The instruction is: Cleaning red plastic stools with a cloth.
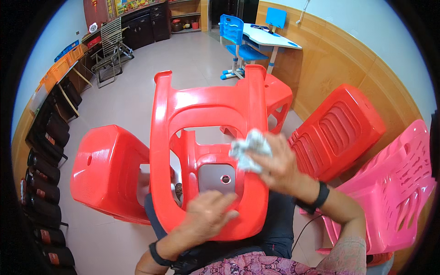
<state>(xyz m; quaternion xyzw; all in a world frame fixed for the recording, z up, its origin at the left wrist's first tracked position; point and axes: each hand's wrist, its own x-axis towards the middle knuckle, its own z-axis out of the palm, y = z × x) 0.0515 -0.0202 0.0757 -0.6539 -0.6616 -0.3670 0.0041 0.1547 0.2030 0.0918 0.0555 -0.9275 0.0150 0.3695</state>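
A red plastic stool [209, 94] lies tipped over on my lap, its legs and open side frame towards me. My right hand [280, 163] holds a crumpled pale cloth [252, 150] against the right-hand part of the frame. Blurred, my left hand [210, 213] is over the near edge of the same stool, fingers partly spread; whether it touches the plastic is hard to tell. Both wrists wear dark bands.
Another red stool [99, 165] lies at the left, one more [277, 91] stands behind. Red stacked chairs [338, 130] and pink plastic chairs [388, 199] are at the right. Farther off are a blue chair [245, 51] and a white desk [264, 37]. Dark jars [44, 172] line the left wall.
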